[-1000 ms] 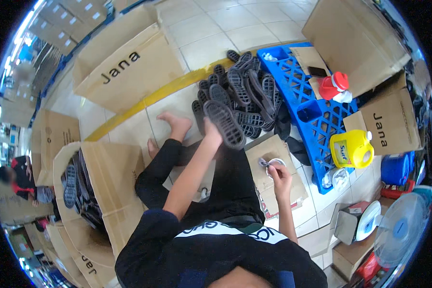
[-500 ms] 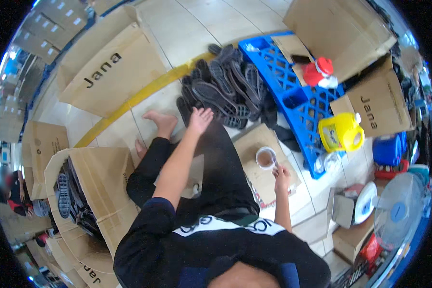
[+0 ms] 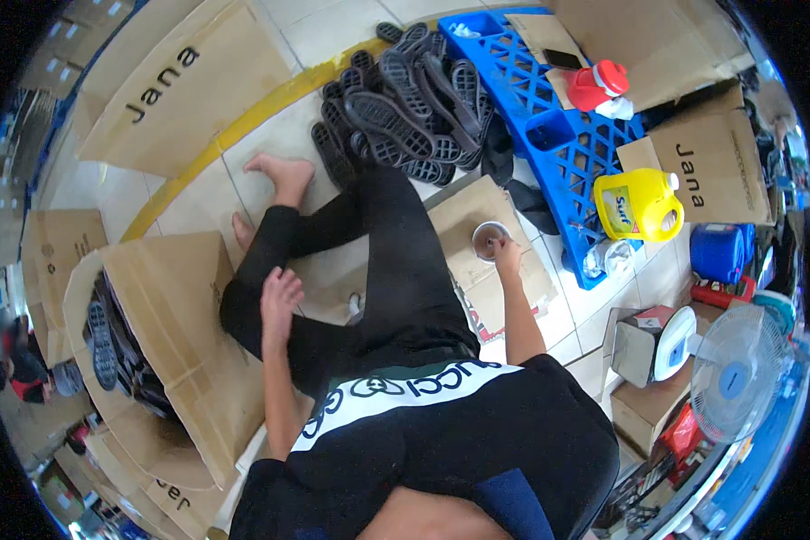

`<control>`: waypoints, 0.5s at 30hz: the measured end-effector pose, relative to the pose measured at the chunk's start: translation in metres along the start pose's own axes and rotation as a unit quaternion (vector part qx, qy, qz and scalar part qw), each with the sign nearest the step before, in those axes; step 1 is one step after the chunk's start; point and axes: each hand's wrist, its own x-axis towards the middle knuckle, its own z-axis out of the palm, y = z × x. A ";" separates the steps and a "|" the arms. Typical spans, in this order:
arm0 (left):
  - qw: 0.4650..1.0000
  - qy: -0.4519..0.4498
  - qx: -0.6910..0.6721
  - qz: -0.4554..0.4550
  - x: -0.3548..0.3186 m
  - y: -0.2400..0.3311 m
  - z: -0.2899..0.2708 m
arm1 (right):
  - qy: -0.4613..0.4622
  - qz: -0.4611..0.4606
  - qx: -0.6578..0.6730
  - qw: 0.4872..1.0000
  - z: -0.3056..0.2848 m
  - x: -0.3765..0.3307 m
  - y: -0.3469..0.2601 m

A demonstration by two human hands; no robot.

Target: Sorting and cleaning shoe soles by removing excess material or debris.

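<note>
My right hand (image 3: 507,256) is closed at the rim of a white cup (image 3: 481,256) of brown liquid, pinching a slim tool that dips into it. The tool's kind is hidden by the fingers. The cup stands on a flat cardboard sheet (image 3: 524,290) to the right of my legs. Over my bent left leg lies my left hand (image 3: 282,293), its fingers stretched out and holding nothing. Beyond my knees a pile of dark shoe soles (image 3: 391,121) rests on the tiled floor.
A blue plastic pallet (image 3: 574,193) carries a yellow jug (image 3: 637,207), a red container (image 3: 596,86) and a phone (image 3: 562,59). An open carton (image 3: 175,351) holding soles stands at my left. Rightward are a fan (image 3: 738,376) and a blue container (image 3: 718,253).
My left hand has come back from near the sole pile to my left leg. My right hand has moved in closer over the cup. The view has shifted slightly.
</note>
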 end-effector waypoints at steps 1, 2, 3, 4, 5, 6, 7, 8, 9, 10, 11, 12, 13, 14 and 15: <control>0.996 0.012 0.083 0.036 -0.019 0.031 0.017 | 0.004 -0.013 -0.006 1.000 -0.001 -0.002 0.005; 0.990 0.022 0.125 0.065 -0.038 0.062 0.022 | -0.006 -0.020 -0.009 1.000 -0.002 -0.004 0.006; 0.973 0.037 0.193 0.121 -0.054 0.092 0.024 | 0.002 -0.014 0.005 1.000 -0.005 -0.002 0.007; 0.939 0.056 0.270 0.208 -0.080 0.127 0.023 | 0.009 -0.010 0.019 1.000 -0.007 -0.001 0.007; 0.897 0.101 0.324 0.283 -0.102 0.155 0.020 | 0.042 -0.006 0.007 0.999 -0.007 -0.001 0.013; 0.863 0.167 0.345 0.328 -0.123 0.185 -0.004 | 0.036 -0.010 0.005 0.999 -0.008 -0.004 0.013; 0.820 0.182 0.353 0.411 -0.141 0.208 -0.039 | 0.074 0.030 -0.001 0.997 -0.011 -0.007 0.015; 0.823 0.270 0.350 0.356 -0.161 0.238 -0.040 | 0.117 0.071 -0.009 0.991 -0.016 -0.009 0.021; 0.809 0.309 0.326 0.378 -0.172 0.254 -0.067 | 0.139 0.075 -0.020 0.987 -0.017 -0.011 0.025; 0.791 0.344 0.307 0.401 -0.179 0.275 -0.107 | 0.135 0.076 -0.019 0.988 -0.014 -0.013 0.039; 0.770 0.369 0.366 0.371 -0.172 0.281 -0.156 | 0.126 0.091 -0.019 0.988 -0.015 -0.011 0.066; 0.744 0.393 0.422 0.338 -0.162 0.279 -0.227 | 0.117 0.104 -0.019 0.987 -0.014 -0.011 0.085; 0.743 0.394 0.421 0.339 -0.160 0.248 -0.336 | 0.142 0.092 -0.011 0.985 -0.015 -0.013 0.095; 0.638 0.430 0.580 0.269 -0.163 0.257 -0.432 | 0.126 0.103 -0.027 0.986 -0.004 -0.017 0.086; 0.630 0.451 0.620 0.121 -0.113 0.209 -0.427 | 0.168 0.108 -0.070 0.977 -0.029 -0.022 0.090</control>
